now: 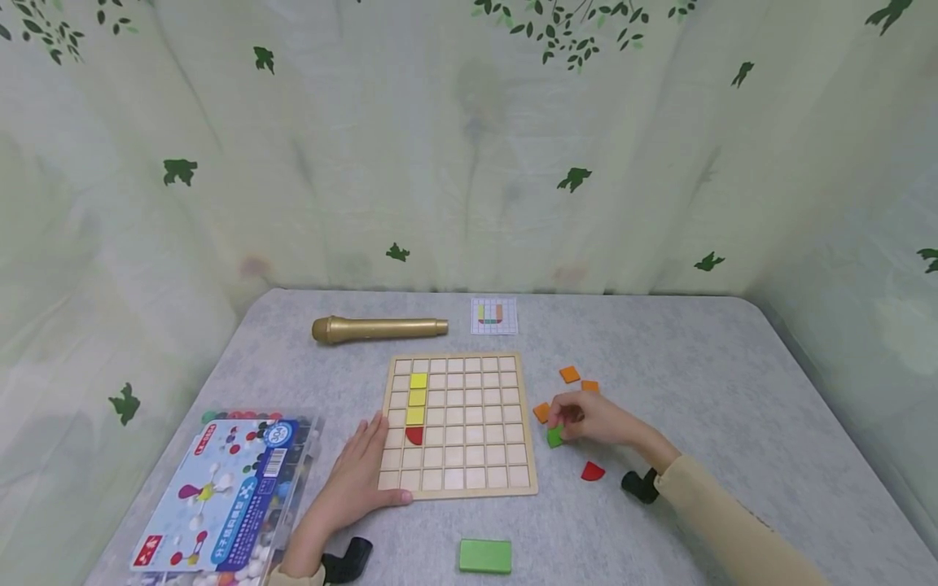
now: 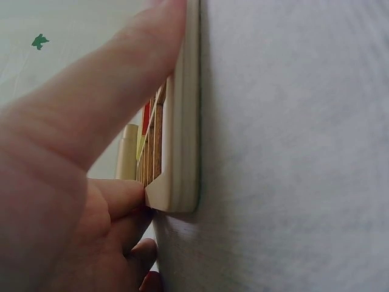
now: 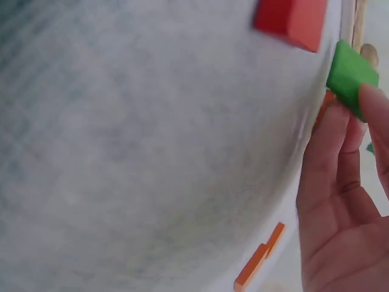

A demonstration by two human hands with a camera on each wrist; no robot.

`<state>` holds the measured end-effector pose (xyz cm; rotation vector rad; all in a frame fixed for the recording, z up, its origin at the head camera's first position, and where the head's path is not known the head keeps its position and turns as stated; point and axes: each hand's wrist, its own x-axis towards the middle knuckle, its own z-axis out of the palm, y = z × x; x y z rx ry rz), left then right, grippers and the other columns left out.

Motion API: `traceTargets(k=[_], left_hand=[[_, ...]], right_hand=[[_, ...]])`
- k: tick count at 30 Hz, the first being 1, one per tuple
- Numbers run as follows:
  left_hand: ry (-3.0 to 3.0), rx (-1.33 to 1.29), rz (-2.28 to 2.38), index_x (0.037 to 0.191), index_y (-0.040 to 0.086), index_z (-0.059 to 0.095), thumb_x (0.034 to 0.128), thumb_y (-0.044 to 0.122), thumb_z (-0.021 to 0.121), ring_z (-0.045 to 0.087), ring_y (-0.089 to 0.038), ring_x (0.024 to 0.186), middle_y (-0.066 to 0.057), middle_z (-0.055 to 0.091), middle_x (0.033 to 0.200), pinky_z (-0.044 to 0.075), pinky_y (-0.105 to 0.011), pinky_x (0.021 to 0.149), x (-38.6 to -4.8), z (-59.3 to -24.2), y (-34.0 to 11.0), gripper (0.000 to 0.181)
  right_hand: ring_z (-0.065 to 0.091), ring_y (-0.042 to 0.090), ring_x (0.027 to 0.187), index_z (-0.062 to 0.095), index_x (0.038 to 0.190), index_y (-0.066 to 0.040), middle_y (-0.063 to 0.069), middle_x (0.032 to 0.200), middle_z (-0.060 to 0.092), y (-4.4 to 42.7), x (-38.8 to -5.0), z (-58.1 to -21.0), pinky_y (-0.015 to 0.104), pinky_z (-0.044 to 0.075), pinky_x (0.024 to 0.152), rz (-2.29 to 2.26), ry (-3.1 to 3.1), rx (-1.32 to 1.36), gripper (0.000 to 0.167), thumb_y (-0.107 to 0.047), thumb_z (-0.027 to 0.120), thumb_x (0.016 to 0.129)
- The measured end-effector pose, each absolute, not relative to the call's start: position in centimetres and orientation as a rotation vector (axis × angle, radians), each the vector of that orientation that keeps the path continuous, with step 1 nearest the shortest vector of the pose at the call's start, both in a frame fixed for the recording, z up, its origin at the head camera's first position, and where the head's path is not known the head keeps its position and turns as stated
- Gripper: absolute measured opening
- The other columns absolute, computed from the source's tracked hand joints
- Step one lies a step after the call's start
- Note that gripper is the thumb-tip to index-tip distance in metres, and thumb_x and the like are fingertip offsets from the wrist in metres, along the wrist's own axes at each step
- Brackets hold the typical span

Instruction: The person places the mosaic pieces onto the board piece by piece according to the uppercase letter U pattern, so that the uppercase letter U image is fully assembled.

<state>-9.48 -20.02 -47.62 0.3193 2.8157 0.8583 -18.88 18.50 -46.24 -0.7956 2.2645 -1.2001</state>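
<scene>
A wooden grid board holds a column of three yellow squares with a red quarter-round piece directly below them. My left hand rests at the board's lower left corner, thumb along the near edge and fingers along the left side; the left wrist view shows the thumb against the frame. To the right of the board, my right hand pinches a green square between thumb and fingertips. That green square appears tilted in the right wrist view.
Orange squares lie around my right hand, a red quarter-round nearer me. A pattern card and gold microphone lie behind the board. A green block is in front, a boxed kit at left.
</scene>
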Motion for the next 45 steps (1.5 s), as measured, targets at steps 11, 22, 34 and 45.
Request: traceTargets(k=[11, 22, 34, 45], left_hand=[[2.817, 0.305, 0.856, 0.148, -0.011, 0.015, 0.0672, 0.055, 0.079, 0.006, -0.045, 0.141, -0.026, 0.012, 0.155, 0.011, -0.059, 0.111, -9.4, -47.4, -19.9, 0.122], [2.807, 0.292, 0.87, 0.147, -0.011, 0.016, 0.0662, 0.054, 0.08, 0.006, -0.045, 0.141, -0.026, 0.012, 0.155, 0.011, -0.06, 0.11, -9.4, -47.2, -19.8, 0.123], [2.81, 0.295, 0.86, 0.147, -0.012, 0.016, 0.0666, 0.053, 0.081, 0.007, -0.047, 0.14, -0.027, 0.013, 0.154, 0.011, -0.06, 0.11, -9.5, -47.2, -19.8, 0.122], [2.802, 0.308, 0.858, 0.147, -0.013, 0.016, 0.0685, 0.054, 0.079, 0.007, -0.048, 0.14, -0.028, 0.013, 0.154, 0.012, -0.062, 0.109, -9.6, -47.2, -19.9, 0.12]], right_hand=[[0.058, 0.023, 0.073, 0.064, 0.095, -0.001, 0.009, 0.09, 0.061, 16.6, -19.8, -45.5, 0.033, 0.051, 0.067, -1.353, 2.078, -0.735, 0.006, -0.001, 0.06, 0.09], [0.059, 0.02, 0.065, 0.065, 0.094, -0.003, 0.005, 0.083, 0.063, 12.3, -20.1, -45.0, 0.03, 0.052, 0.062, -1.369, 2.01, -0.739, 0.007, -0.002, 0.06, 0.09], [0.062, 0.022, 0.066, 0.066, 0.09, -0.004, 0.006, 0.075, 0.063, 6.0, -20.3, -45.3, 0.032, 0.054, 0.062, -1.306, 2.023, -0.816, 0.01, 0.004, 0.061, 0.088], [0.061, 0.017, 0.059, 0.066, 0.087, -0.001, 0.005, 0.069, 0.061, 2.0, -20.0, -45.1, 0.028, 0.055, 0.057, -1.254, 2.098, -0.745, 0.011, 0.009, 0.062, 0.083]])
